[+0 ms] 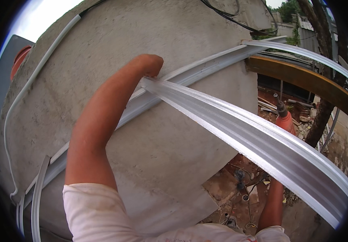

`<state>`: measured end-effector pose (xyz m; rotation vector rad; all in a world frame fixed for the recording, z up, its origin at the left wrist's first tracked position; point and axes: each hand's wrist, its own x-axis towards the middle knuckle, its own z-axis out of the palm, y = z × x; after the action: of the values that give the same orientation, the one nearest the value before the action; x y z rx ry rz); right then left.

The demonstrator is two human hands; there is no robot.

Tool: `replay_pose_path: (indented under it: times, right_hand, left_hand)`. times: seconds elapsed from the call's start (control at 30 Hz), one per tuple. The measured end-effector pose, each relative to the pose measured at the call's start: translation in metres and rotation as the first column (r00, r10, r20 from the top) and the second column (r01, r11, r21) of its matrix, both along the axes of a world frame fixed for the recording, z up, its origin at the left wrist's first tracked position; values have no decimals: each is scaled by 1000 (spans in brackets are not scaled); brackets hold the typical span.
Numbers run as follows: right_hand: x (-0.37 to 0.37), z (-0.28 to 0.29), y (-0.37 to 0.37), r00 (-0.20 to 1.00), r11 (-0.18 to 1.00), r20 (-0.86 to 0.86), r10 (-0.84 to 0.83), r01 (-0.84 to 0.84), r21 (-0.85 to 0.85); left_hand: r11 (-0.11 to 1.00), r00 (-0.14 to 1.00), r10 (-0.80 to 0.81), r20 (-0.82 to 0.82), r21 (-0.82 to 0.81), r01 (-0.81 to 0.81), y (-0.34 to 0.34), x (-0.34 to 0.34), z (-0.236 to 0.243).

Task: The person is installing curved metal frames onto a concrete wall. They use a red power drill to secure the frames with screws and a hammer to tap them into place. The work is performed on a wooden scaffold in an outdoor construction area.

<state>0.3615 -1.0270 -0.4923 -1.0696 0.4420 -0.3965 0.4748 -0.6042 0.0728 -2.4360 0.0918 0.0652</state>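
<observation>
My left hand [152,64] is bent at the wrist with its fingers curled down, closed at the end of a long ribbed metal channel [238,121]. There the channel meets a metal rail [218,66] that runs slantwise across a grey rendered wall [162,141]. From that joint the channel stretches toward the lower right. My right forearm [272,203] rises behind it, and the channel covers my right hand. In line with that arm, an orange-red power drill [287,121] shows above the channel, its dark chuck [278,103] pointing up.
Another metal channel [303,50] and a brown beam [299,74] extend off to the right. Short metal pieces [41,197] hang at the lower left. A pale conduit [37,76] and black cables [238,20] run over the wall. Rubble [303,117] and a tree trunk [323,105] lie beyond.
</observation>
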Motion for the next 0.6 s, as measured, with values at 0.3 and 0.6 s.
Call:
replay_pose_path:
  times: [0.3, 0.6]
  right_hand:
    - [-1, 2, -1, 1000, 1000, 22, 2, -1, -7]
    - [-7, 17, 17, 993, 999, 115, 35, -37, 10]
  left_hand:
    - [967, 965, -248, 83, -36, 251, 27, 11, -7]
    - [738, 930, -300, 210, -567, 366, 20, -40, 38]
